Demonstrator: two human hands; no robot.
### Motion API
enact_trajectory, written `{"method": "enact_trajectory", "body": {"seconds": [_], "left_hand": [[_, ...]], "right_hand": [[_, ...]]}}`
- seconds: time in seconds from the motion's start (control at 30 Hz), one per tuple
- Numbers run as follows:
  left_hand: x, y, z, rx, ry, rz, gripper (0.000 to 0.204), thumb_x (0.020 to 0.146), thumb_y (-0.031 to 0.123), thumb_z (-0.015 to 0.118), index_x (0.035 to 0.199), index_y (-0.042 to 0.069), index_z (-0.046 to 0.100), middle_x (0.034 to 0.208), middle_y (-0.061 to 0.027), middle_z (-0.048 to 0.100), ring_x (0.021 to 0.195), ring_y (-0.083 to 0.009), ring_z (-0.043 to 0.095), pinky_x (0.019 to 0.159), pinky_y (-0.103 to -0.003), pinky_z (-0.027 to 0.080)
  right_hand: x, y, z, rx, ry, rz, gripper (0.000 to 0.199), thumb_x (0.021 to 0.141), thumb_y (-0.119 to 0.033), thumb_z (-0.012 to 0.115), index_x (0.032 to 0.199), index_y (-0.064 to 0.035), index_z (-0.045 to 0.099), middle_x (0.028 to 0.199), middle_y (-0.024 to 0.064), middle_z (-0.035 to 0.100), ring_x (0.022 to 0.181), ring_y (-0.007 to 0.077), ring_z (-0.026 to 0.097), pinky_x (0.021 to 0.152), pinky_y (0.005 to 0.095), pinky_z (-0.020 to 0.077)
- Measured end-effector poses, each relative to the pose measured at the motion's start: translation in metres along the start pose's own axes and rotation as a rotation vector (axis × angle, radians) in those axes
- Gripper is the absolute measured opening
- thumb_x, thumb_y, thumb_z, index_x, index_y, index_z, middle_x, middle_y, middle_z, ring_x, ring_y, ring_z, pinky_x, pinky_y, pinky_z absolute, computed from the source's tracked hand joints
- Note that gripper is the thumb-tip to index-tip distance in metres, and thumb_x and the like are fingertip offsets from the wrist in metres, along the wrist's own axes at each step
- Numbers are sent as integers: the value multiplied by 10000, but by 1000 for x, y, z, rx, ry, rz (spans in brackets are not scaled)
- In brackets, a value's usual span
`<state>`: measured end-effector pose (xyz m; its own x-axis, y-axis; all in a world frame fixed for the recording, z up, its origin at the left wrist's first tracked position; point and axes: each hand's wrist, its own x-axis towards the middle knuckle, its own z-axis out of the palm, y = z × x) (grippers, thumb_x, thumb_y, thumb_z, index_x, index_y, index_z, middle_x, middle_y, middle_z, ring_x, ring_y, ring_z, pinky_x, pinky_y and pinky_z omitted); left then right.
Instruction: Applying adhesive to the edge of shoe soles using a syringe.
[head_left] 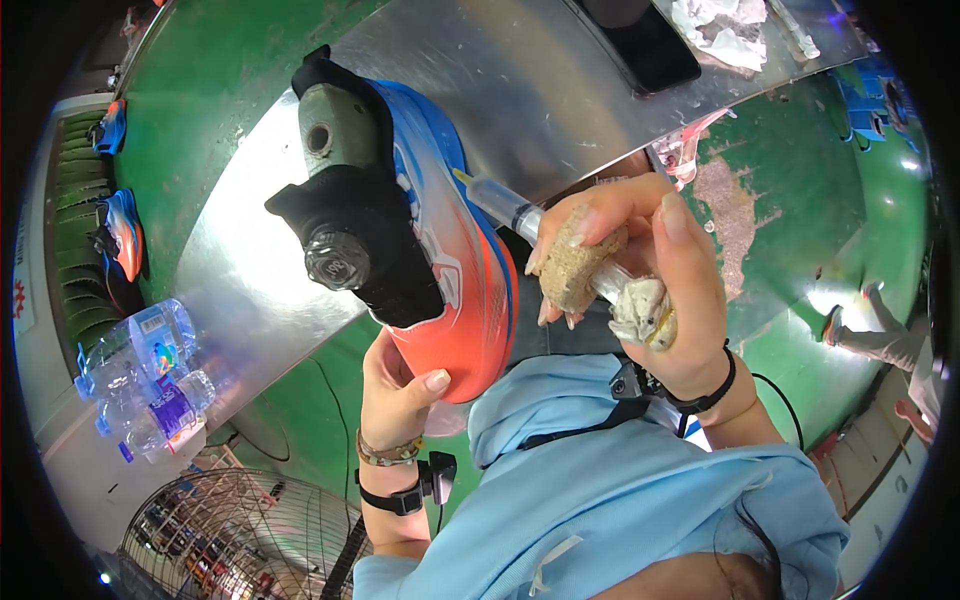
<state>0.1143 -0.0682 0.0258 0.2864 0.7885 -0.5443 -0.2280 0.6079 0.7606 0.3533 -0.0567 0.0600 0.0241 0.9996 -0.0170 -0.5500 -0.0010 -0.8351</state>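
Note:
My left hand (393,388) is closed around the toe of a sports shoe (462,325), thumb on its orange upper. The shoe fades from orange through white to blue, with a black collar (385,240). A grey-green shoe last (345,128) with a round hole fills its opening, and a clear round piece (337,258) sits at the collar. In my right hand (675,275) is a clear syringe (502,203), its yellowish tip at the shoe's side edge; contact is hard to tell. The same hand grips a rough tan block (578,262). A whitish lump (640,312) surrounds the syringe's rear end.
The shoe is over a metal table (540,90). A black phone (640,45) and crumpled white tissue (722,30) lie at its far right. Plastic bottles (155,370), a wire-caged fan (240,530) and a conveyor (80,200) bearing shoes are at left. Another person (875,340) is at right.

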Motion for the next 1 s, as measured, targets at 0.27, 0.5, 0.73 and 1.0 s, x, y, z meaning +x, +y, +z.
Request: {"method": "enact_trajectory", "body": {"seconds": [0.27,0.5,0.73,1.0], "left_hand": [[12,-25,10,-264,-147,15,648,650,129,780,1177,-69,458,1059,-120,598,981,-206,595,870,-337,467],[56,-42,53,-527,-434,-94,766,687,256,783,1301,38,380,1276,-150,476,1200,-270,459,988,-487,417],[90,-28,102,-646,-473,-29,770,672,261,801,1317,118,406,1453,-110,268,1312,-252,328,1055,-457,361],[106,-23,117,-668,-533,88,721,748,243,739,1337,67,361,1471,-77,243,1316,-267,327,1080,-468,317]], "right_hand": [[-19,-24,2,-201,-39,58,525,962,-489,193,967,-41,467,861,231,543,623,235,582,541,291,488],[-38,-54,-1,-192,-47,-124,539,952,-519,211,863,-59,480,722,213,491,534,242,523,520,316,509],[-44,-71,-5,-276,52,-143,427,976,-438,229,826,-121,474,736,202,487,466,253,500,527,335,510],[-47,-70,1,-424,93,-168,412,974,-439,202,874,-143,470,746,181,487,474,254,504,550,366,507]]}}
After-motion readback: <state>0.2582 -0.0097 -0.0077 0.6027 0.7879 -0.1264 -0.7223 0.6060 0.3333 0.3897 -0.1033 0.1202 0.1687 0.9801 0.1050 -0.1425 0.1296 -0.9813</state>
